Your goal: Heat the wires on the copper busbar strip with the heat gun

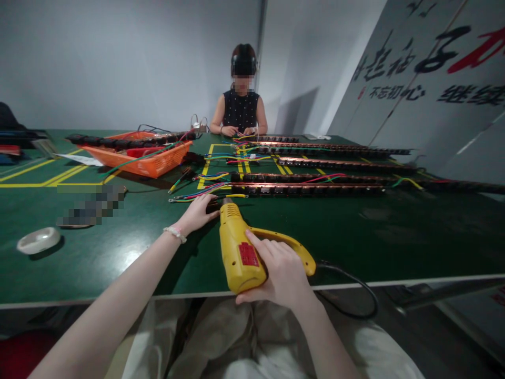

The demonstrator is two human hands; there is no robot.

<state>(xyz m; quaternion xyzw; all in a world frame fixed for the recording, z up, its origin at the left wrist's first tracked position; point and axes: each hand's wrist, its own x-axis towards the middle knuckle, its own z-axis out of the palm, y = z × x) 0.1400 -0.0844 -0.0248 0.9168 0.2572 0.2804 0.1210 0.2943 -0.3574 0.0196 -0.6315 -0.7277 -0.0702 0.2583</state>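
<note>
The yellow heat gun (239,251) lies on the near part of the green table (355,237), with its nozzle pointing away from the person toward the coloured wires (205,193). The right hand (281,272) is closed around its handle: the fingers (263,251) wrap the grip beside the red label, and the index finger lies forward along the body. A black cord (355,295) goes from the back of the handle over the table edge.

The left hand (197,213) is just left of the nozzle. Its fingers are bent together at the ends of the wires, and they seem to pinch one wire, but I cannot tell which one. A bead bracelet (175,233) is on this wrist.

The wires come out of a long black strip (307,188), and further strips of the same kind (335,164) lie in rows behind it, well apart from the hands.

On the far left stands an orange tray (152,164). In it lie a long black strip that reaches over its rim, something red, and a green wire that hangs out over the front wall.

A white roll of tape (38,240) lies near the left table edge. Yellow lines (47,178) are marked on the table. At the far end sits another person (240,108) with both hands on the table, busy with wires.
</note>
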